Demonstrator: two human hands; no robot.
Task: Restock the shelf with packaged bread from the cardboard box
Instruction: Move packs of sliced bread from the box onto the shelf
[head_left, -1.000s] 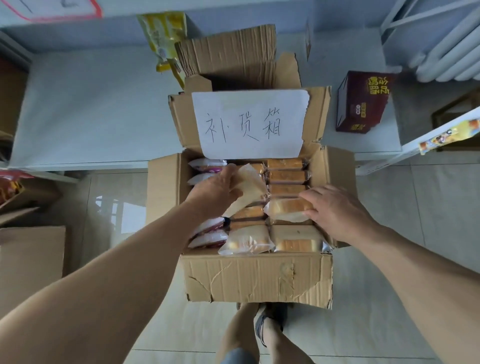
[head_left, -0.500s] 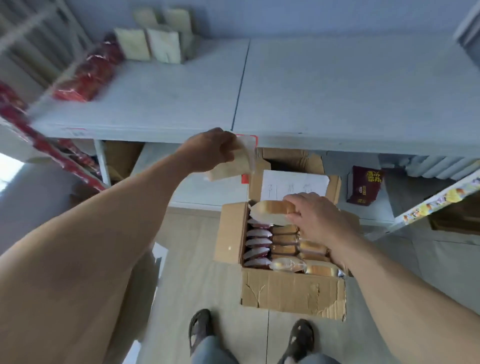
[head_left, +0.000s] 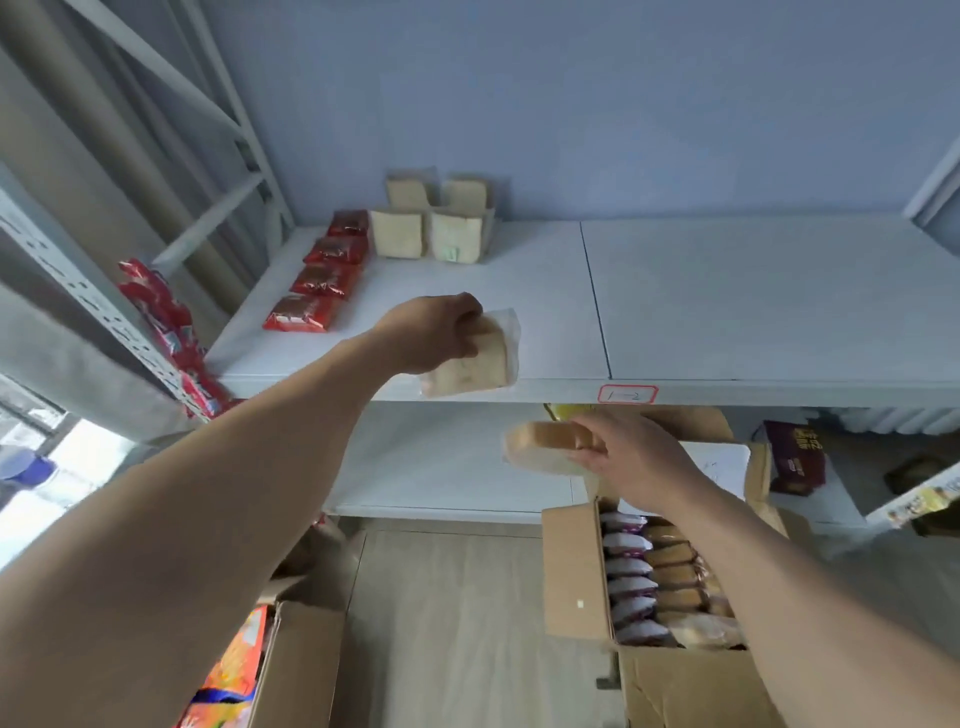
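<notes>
Pale blue wall (head_left: 597, 104), wooden floor (head_left: 457, 623), bright window (head_left: 78, 467)

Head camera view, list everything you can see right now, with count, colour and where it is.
Shelf: one, white, upper board ahead.
Red snack packs: four, red, row at the shelf's left.
Pale bread packs: four, cream, back of the shelf, stacked in two pairs.
Cardboard box: one, brown, open on the floor at lower right, bread packs inside.
Dark red carton: one, maroon, lower shelf at right.
Second box: one, brown, lower left.
Left hand: holds one clear-wrapped bread pack over the shelf's front edge.
Right hand: holds one tan bread pack above the box.
</notes>
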